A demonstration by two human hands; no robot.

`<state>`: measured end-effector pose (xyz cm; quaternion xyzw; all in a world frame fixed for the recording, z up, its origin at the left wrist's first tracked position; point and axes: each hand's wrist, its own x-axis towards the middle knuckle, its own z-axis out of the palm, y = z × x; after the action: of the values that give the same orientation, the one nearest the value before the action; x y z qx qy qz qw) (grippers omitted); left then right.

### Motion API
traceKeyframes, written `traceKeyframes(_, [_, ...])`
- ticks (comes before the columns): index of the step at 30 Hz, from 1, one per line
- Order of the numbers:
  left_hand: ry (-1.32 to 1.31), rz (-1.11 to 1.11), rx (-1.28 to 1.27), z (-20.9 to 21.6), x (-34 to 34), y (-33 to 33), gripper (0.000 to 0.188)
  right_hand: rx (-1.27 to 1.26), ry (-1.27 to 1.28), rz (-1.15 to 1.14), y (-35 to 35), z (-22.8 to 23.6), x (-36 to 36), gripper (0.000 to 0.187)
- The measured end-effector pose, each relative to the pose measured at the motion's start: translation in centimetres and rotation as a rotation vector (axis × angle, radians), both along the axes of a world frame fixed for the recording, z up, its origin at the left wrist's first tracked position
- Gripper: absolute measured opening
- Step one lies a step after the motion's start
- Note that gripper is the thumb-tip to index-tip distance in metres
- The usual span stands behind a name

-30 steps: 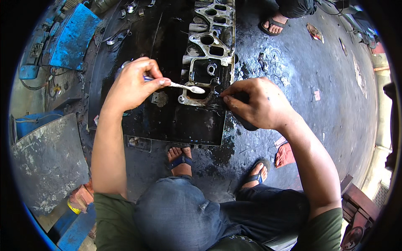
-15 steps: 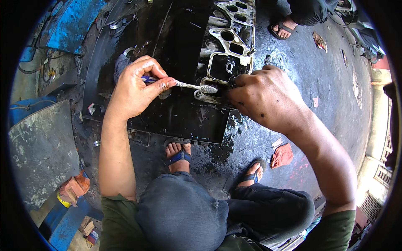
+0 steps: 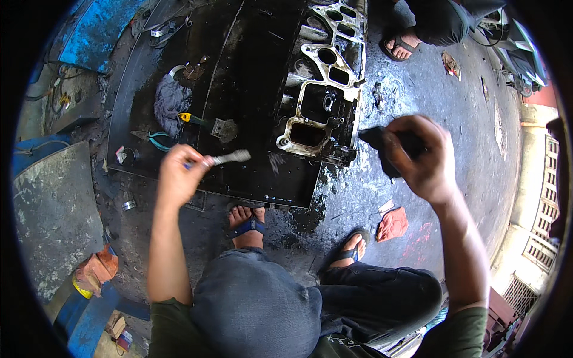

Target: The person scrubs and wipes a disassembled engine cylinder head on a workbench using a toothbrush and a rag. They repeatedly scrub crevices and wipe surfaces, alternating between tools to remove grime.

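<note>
My left hand (image 3: 180, 172) pinches a toothbrush (image 3: 230, 158) by its handle, its whitish bristle head pointing right over a black, wet metal sheet (image 3: 256, 185). Raised to the right of the sheet, my right hand (image 3: 422, 156) has its fingers curled around a black rag-like piece (image 3: 377, 146), slightly blurred. Between the hands, on the sheet's right side, lies a metal engine part (image 3: 307, 132) that resembles a cylinder head, with a row of round and square openings. Neither hand touches it.
On the sheet lie a yellow-handled scraper or brush (image 3: 224, 130), teal-handled pliers (image 3: 158, 142) and a grey rag (image 3: 172, 104). An orange cloth (image 3: 392, 224) is on the floor near my foot. Another person's sandalled foot (image 3: 401, 46) stands at the far right.
Both hands have drawn away from the engine part: the left one back leftward and lower with the toothbrush, the right one out to the right with the black piece. The part's near opening now shows.
</note>
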<state>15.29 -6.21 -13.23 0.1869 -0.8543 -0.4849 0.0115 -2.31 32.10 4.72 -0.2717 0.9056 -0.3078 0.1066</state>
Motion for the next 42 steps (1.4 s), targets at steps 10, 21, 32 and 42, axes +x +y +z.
traceKeyframes(10, [-0.105,-0.185,-0.575,-5.4,-3.0,-0.1,0.023,0.282,-0.492,0.413,0.6,-9.1,7.1,0.036])
traceKeyframes(21, [0.307,-0.550,-0.550,17.6,-11.5,8.9,0.020,0.374,-0.473,0.327,-6.7,-18.1,10.0,0.054])
traceKeyframes(32, [0.042,-0.617,-0.749,20.5,-7.0,17.9,0.038,0.658,-0.668,0.657,2.2,-14.0,-0.7,0.051])
traceKeyframes(42, [-0.001,-0.555,-0.731,19.7,-7.0,23.5,0.045,0.244,-0.229,0.775,-9.5,-21.0,11.2,0.058])
